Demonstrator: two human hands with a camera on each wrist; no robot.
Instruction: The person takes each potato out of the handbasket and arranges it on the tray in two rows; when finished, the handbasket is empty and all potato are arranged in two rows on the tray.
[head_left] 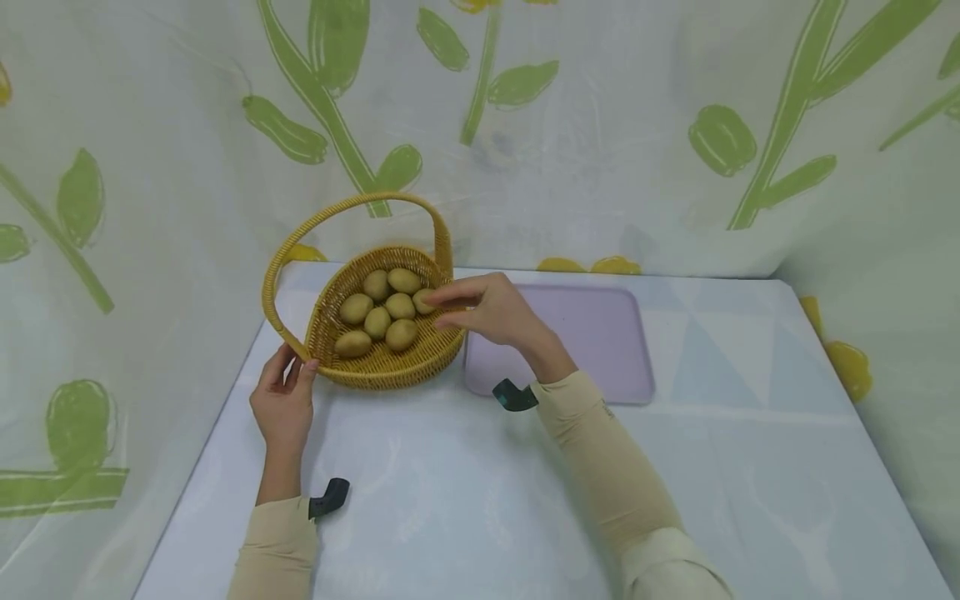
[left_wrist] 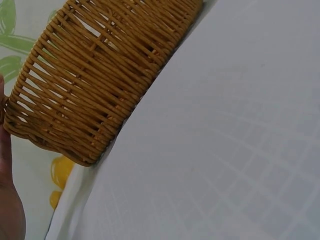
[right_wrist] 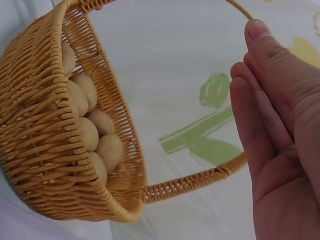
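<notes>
A wicker basket (head_left: 390,379) with a tall arched handle stands at the back left of the table. Inside lie several oval brown-green kiwis (head_left: 400,307), seen also as a pile of kiwis (right_wrist: 89,132) in the right wrist view. My left hand (head_left: 285,400) grips the basket's rim at the left foot of the handle, thumb on the near side. Over the basket's right side hovers my right hand (head_left: 491,310), fingers stretched out and nothing held; in the head view its fingertips overlap the rightmost kiwi. In the right wrist view that hand (right_wrist: 280,120) appears beside the handle.
A pale purple tray (head_left: 592,354) lies right of the basket, partly behind my right forearm. A pale patterned cloth (head_left: 450,483) covers the table. Behind it hangs a white curtain (head_left: 585,167) with green plant prints. Each wrist carries a small black camera (head_left: 330,497).
</notes>
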